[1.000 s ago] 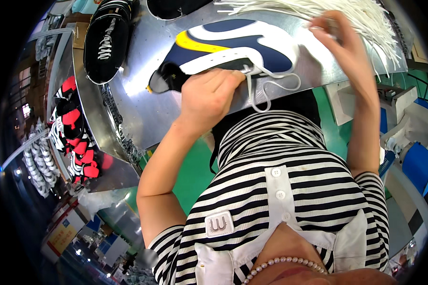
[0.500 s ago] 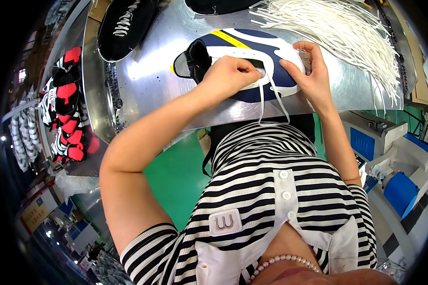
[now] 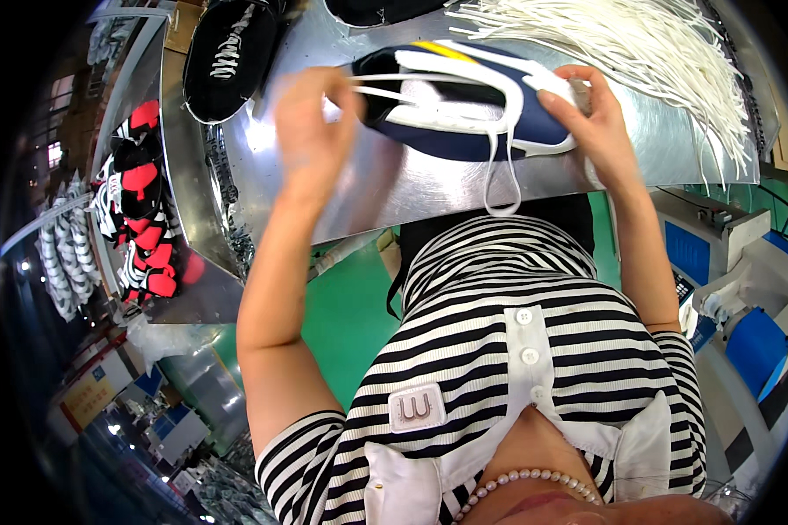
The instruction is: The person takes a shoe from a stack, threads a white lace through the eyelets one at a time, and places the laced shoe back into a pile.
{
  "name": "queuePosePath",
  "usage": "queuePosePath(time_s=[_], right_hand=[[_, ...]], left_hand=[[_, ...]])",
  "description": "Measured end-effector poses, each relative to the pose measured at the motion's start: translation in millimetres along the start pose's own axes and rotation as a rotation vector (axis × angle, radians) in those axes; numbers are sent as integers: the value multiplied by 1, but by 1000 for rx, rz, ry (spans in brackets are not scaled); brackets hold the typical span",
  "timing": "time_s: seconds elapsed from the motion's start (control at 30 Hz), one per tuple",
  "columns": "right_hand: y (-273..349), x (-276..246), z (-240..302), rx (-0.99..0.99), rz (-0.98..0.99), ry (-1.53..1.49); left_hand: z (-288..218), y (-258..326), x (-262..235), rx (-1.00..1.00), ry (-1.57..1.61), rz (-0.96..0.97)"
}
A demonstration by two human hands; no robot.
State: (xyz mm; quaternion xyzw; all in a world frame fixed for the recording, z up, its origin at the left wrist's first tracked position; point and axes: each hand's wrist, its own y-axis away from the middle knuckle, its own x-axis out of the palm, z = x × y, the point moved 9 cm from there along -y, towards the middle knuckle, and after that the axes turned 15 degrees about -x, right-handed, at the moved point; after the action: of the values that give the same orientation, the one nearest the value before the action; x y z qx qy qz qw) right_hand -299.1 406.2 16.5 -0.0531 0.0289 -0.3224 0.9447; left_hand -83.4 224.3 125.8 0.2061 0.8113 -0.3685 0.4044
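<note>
A navy, white and yellow shoe upper (image 3: 538, 118) is tilted over the metal table, its dark opening toward the left. My right hand (image 3: 600, 127) grips its toe end, thumb on top and fingers curled round the far side. To the left, my left hand (image 3: 315, 131) is closed and smeared by motion. Two strands of white shoelace (image 3: 378, 91) run taut from its fingers into the upper. Another part of the lace hangs as a loop (image 3: 502, 208) over the table's near edge.
A large heap of white laces (image 3: 604, 57) lies at the far right. Black shoe pieces (image 3: 214, 74) sit at the far left and far middle. Red, black and white shoe parts (image 3: 144, 223) are piled on the left. A machine with blue panels (image 3: 756, 350) stands at the right.
My left hand has moved left, away from the eyelets, drawing white lace out with it. The upper has tilted and risen slightly, with my right hand still on its toe.
</note>
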Motion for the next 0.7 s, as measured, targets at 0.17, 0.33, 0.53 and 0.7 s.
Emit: queuePosePath(time_s=[0.17, 0.33, 0.53, 0.7], right_hand=[[2, -31, 4, 34, 84, -9], [-6, -17, 1, -213, 212, 528], [-18, -32, 38, -310, -8, 684], [-6, 18, 44, -238, 54, -103]], left_hand=[[191, 25, -145, -401, -680, -293], [46, 3, -69, -268, 18, -62], [-83, -20, -4, 2, 468, 238], [-111, -17, 22, 130, 358, 127]])
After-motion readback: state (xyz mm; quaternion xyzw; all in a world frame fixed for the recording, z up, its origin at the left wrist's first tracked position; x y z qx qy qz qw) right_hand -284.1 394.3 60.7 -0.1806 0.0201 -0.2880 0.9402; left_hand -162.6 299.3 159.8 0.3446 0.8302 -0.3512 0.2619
